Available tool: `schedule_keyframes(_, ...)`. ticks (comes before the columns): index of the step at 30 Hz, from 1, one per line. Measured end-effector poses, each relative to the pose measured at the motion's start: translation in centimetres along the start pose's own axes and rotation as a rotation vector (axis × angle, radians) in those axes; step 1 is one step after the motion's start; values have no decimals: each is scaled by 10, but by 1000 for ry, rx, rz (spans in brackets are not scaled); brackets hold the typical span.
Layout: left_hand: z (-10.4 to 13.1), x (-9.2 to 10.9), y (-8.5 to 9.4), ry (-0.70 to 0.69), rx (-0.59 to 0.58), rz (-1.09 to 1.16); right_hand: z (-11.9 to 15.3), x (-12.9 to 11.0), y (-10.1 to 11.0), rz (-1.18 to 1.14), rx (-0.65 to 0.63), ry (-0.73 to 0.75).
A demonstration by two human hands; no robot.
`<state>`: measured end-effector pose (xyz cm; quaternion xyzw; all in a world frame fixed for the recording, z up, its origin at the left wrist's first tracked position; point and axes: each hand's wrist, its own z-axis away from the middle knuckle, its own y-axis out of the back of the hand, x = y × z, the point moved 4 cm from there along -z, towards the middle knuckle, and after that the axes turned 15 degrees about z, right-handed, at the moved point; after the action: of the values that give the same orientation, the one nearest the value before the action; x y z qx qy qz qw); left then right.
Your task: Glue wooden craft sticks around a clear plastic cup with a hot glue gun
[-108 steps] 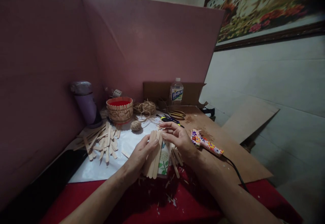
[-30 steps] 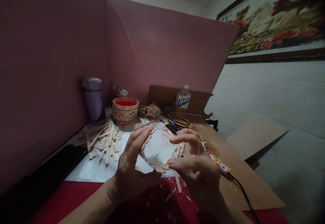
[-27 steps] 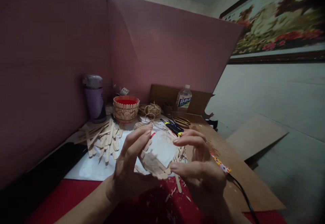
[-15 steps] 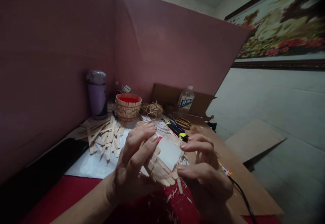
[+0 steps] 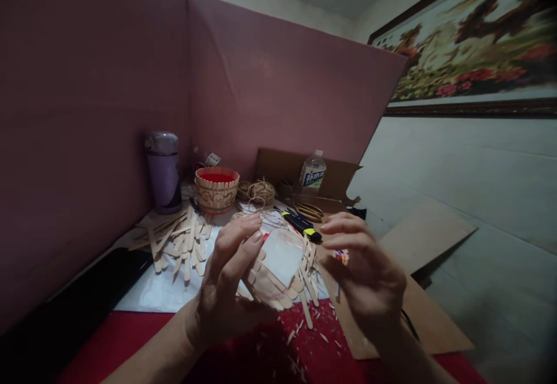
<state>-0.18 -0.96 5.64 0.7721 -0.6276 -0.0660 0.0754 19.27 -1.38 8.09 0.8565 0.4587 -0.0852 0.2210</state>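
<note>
My left hand (image 5: 230,274) is closed round a small craft-stick piece (image 5: 272,288), a pale, box-like form with flat wooden sticks set side by side along it. Its top face is a smooth whitish panel (image 5: 282,256), tilted toward me. My thumb and palm lie beneath, and part of the piece is hidden by my fingers. A short way to its right, my right hand (image 5: 365,274) is raised with curved fingers apart from the thumb. Through that gap shows a small patterned, colourful thing (image 5: 342,256); I see nothing gripped there.
Loose craft sticks (image 5: 187,245) are heaped on white sheeting at left, near a purple tumbler (image 5: 163,172). Behind stand a stick-sided basket (image 5: 216,192), twine (image 5: 261,191) and a plastic bottle (image 5: 313,174). A black-and-yellow cutter (image 5: 302,226), scissors (image 5: 308,211) and cardboard (image 5: 430,320) lie to the right.
My right hand has come off the craft-stick piece and drawn away to the right. My left hand keeps its hold. The whole view has shifted slightly.
</note>
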Motion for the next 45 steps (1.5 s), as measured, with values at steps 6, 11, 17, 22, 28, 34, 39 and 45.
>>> schedule_keyframes(6, 0, -3, 1, 30, 5, 54, -1, 77, 50, 504, -382, -401)
schedule_keyframes(11, -1, -3, 0, 27, -2, 70, 37, 129, 78, 898, -784, -406)
schedule_keyframes(17, 2, -5, -2, 27, -14, 68, 65, 147, 72, 826, -990, -472)
schedule_keyframes(22, 2, -9, -4, 61, -15, 61, 52, 133, 72, 526, -851, -463)
schedule_keyframes(28, 4, -7, -6, 69, -34, 80, 52, 105, 83, 98, -604, -852)
schedule_keyframes(34, 17, -13, -19, 353, -86, 350, 48, 54, 73, -73, -438, -873)
schedule_keyframes(39, 35, -29, -39, 865, -123, 731, 37, 30, 45, -102, -356, -722)
schedule_keyframes(45, 40, -47, -42, 1126, 103, 1072, 32, 28, 2, -23, -473, -619)
